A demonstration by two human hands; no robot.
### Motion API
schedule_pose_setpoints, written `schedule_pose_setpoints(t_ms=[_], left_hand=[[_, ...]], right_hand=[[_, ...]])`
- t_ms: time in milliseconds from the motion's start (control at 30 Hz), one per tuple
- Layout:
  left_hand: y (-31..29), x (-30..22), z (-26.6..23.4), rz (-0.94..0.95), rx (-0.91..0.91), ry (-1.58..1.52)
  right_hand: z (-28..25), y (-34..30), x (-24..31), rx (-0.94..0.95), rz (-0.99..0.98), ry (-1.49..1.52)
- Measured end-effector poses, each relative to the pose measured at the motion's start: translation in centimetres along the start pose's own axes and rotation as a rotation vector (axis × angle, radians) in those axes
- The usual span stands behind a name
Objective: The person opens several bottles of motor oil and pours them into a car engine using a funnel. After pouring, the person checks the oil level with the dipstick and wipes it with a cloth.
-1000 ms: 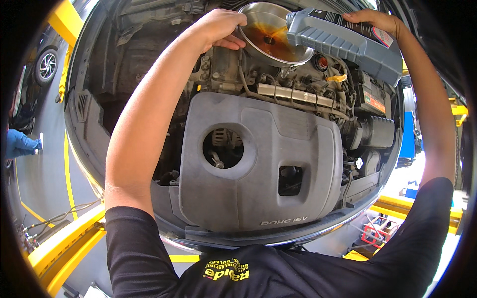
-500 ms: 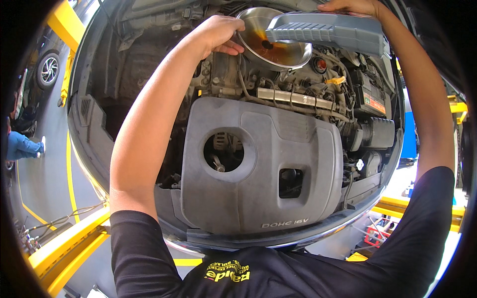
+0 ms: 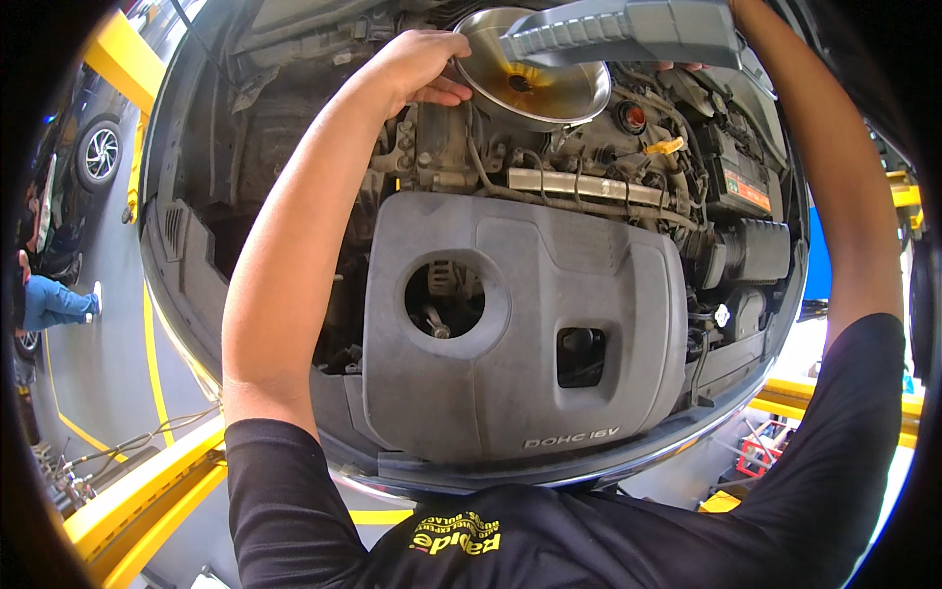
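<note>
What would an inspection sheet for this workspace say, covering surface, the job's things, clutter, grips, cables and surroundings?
Surface: grey plastic engine cover, with one round and one squarish opening.
Job's things: grey bottle tilted over a metal funnel; amber liquid in its bowl.
Clutter: red object beyond the car's front edge, lower right; kind unclear.
Grips: left grip on the funnel's rim; right grip on the bottle, mostly hidden.
Cables: dark lines by a yellow beam, lower left.
Surroundings: another car's wheel and a person's blue-trousered leg, left.
</note>
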State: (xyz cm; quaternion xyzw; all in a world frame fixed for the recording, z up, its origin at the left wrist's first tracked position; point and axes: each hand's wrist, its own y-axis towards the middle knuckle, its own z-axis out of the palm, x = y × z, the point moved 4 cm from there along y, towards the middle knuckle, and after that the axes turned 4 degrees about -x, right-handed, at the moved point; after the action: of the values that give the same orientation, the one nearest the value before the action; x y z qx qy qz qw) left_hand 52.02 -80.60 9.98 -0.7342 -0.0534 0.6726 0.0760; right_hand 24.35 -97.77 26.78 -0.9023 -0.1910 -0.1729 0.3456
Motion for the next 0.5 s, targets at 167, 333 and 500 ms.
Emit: schedule_pose_setpoints(t_ms=[167, 333, 500], left_hand=[[0.4, 0.3, 0.0, -0.002, -0.034, 0.02], [1.2, 0.7, -0.1, -0.064, -0.035, -0.086], [0.6, 0.6, -0.1, 0.017, -0.022, 0.015]], right_hand=[[0.4, 0.3, -0.4, 0.004, -0.012, 0.0], [0.8, 0.4, -0.5, 0.005, -0.018, 0.015], [0.7, 0.3, -0.4, 0.002, -0.035, 0.012]])
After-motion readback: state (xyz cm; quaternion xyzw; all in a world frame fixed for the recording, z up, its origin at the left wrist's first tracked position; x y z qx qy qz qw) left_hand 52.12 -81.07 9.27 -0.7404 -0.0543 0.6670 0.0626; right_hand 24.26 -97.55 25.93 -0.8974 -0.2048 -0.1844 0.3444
